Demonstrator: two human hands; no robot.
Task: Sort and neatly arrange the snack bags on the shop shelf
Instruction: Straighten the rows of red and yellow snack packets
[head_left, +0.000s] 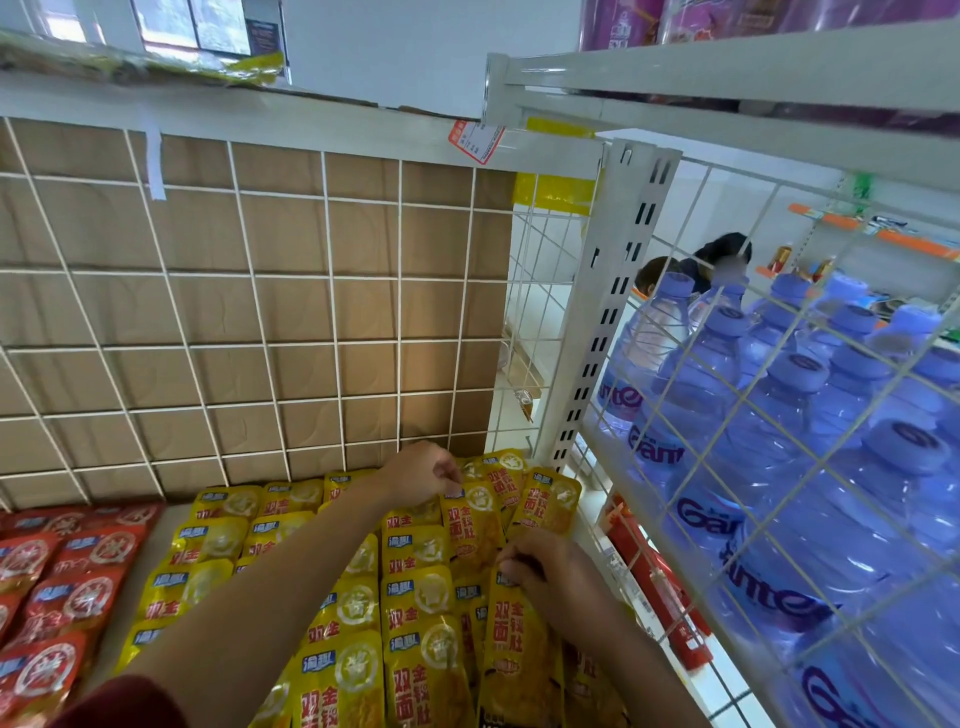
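Head view: left hand (421, 473) pinches the far yellow bag (470, 525), right hand (545, 566) the near yellow bag (514, 639) (white shelf (156, 540) beneath). Water bottles (779, 441) stand right of both.

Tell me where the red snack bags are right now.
In the head view the red snack bags lie at the lower left of the shelf, left of the yellow snack bags, in front of the cardboard-backed wire grid.

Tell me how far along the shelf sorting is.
Done: red bags grouped on the left, yellow rows laid flat mid-shelf. In hand: left hand pinches a rear yellow bag; right hand grips a nearer bag. Left: the overlapping tilted bags at the right end need squaring.
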